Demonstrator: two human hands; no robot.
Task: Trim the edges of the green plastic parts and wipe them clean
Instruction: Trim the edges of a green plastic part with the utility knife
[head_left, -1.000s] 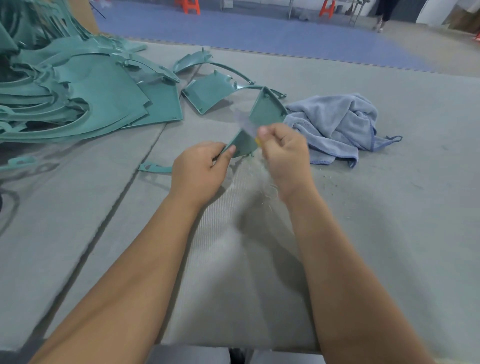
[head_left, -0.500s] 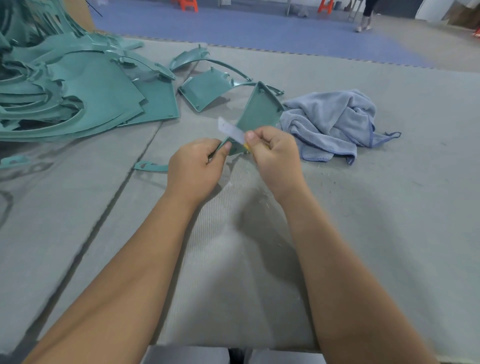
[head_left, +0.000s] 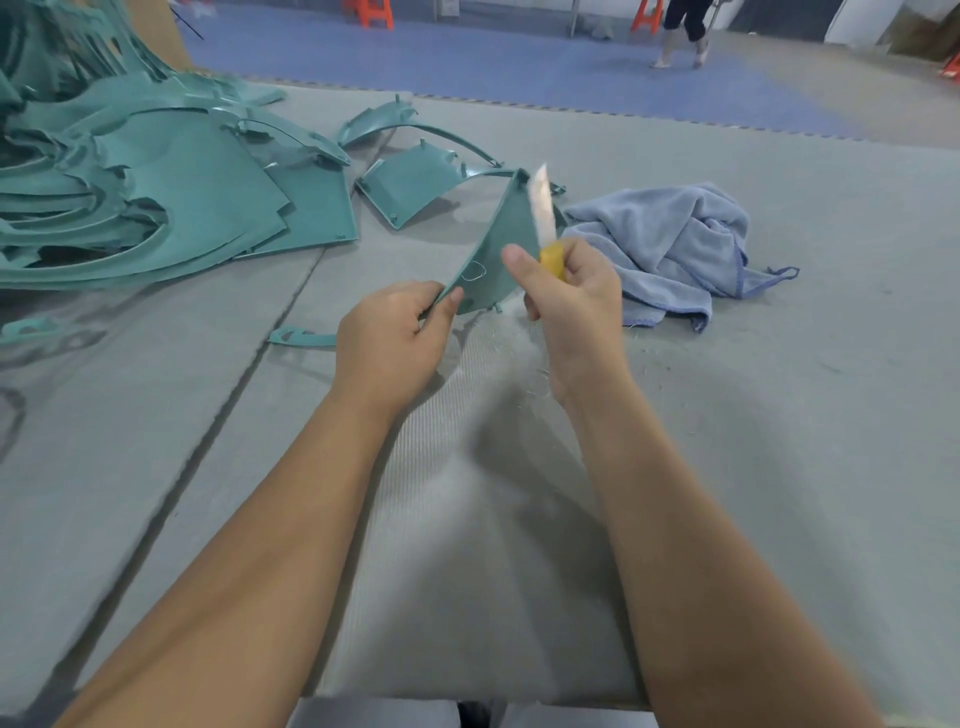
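Green plastic fills the far left of the view, where a heap of green parts (head_left: 135, 192) is stacked in layers and cut off by the left and top edges, so how far it runs cannot be told. Near the middle, the left hand (head_left: 389, 338) pinches the near corner of a triangular green part (head_left: 493, 249), thumb on its upper face and fingers curled under it, holding the piece tilted up off the grey surface (head_left: 779, 441). The right hand (head_left: 571, 296) is curled round the yellow handle of a knife (head_left: 543, 218), thumb stretched up along it; the pale blade points up and away along the part's right edge and is smeared by motion blur, so whether it touches the plastic cannot be made out. A thin pale curl lies on the part's face just by the thumb. Fine pale shavings (head_left: 535, 374) are scattered on the surface under the hands. Just right of the held piece lies a crumpled blue-grey cloth (head_left: 675, 244). Beyond the hands, two loose green pieces (head_left: 415, 182) with small pegs rest near the heap, and a small green offcut (head_left: 301, 336) lies just left of the left hand. Far back, on a blue floor mat (head_left: 467, 52), a person's legs (head_left: 683, 31) show, cut off at the top edge.
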